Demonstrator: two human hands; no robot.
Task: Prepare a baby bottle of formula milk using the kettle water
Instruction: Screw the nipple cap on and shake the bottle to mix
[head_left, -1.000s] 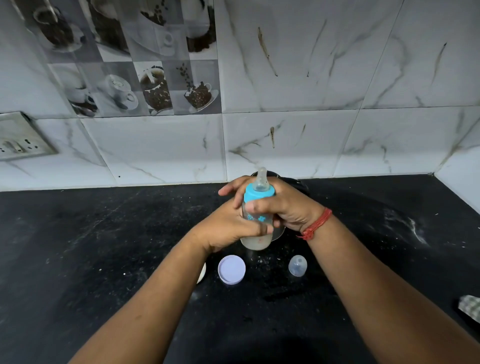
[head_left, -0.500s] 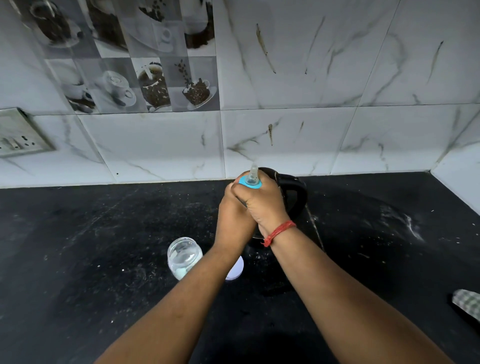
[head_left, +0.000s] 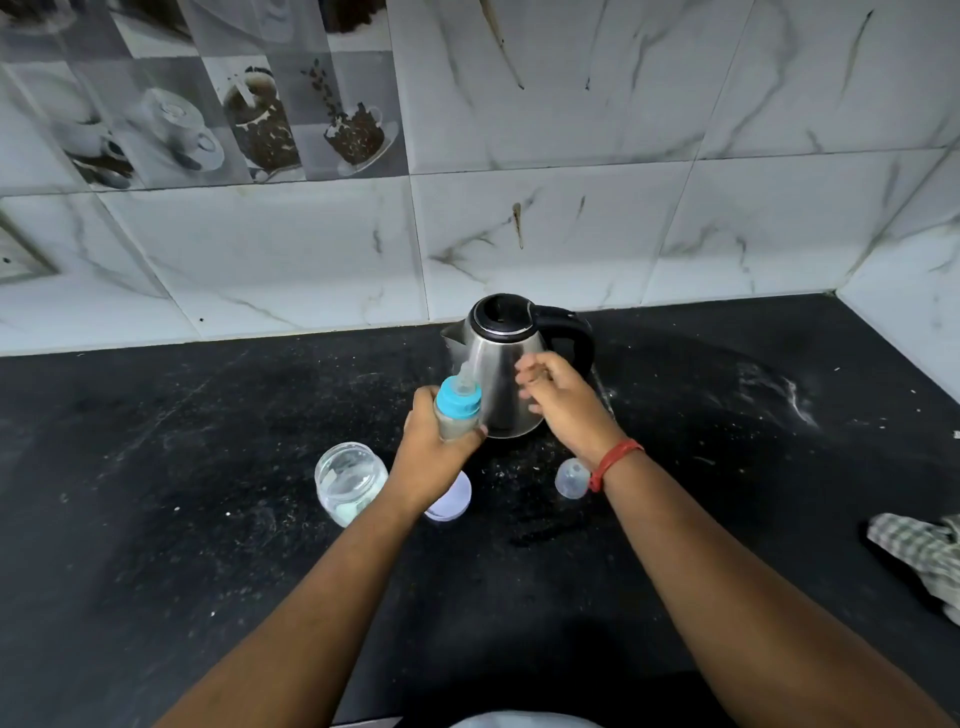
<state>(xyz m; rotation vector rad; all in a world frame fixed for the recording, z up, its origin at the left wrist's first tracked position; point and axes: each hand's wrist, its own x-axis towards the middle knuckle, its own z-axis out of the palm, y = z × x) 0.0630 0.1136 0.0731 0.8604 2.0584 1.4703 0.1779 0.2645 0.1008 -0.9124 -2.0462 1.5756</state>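
Two hands, left hand (head_left: 434, 457) fingers grasping bottle (head_left: 457, 410), right hand (head_left: 563, 405) released, kettle (head_left: 506, 374) behind

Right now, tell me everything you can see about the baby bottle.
The baby bottle is small, with a clear body, a blue screw collar and a translucent teat on top. It looks like plastic, and its contents look pale and cloudy. It tilts slightly, held off the counter in front of the steel kettle. The left hand wraps its lower body; the right hand is apart from it.
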